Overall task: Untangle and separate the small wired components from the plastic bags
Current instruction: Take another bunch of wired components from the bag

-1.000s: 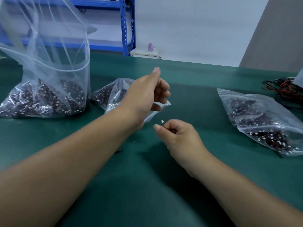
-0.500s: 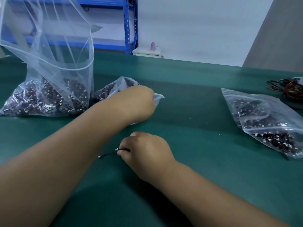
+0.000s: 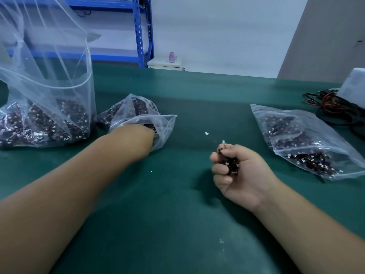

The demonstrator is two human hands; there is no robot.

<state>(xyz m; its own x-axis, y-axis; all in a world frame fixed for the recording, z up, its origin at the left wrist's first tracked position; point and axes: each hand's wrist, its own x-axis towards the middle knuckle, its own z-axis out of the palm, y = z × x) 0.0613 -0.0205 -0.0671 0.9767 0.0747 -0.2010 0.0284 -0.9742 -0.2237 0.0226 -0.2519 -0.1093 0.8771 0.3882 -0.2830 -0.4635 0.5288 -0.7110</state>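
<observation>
1. Wide lane of green mat (image 3: 207, 99) between middle bag (image 3: 167, 125) and right bag (image 3: 308, 135), open to the far edge.
2. Left side walled by tall open bag (image 3: 49, 86), just beside the middle bag.
3. Near left crossed by left forearm (image 3: 88, 169), reaching into the middle bag's mouth.
4. Lane's near end narrowed by right hand (image 3: 246, 175), gripping wired components (image 3: 231, 165).
5. Far right blocked by cable tangle (image 3: 327, 107) beyond the right bag.

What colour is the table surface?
The table is dark green, seen in the head view.

Left hand (image 3: 137, 131) mostly out of sight inside the middle bag (image 3: 132, 107)
</observation>
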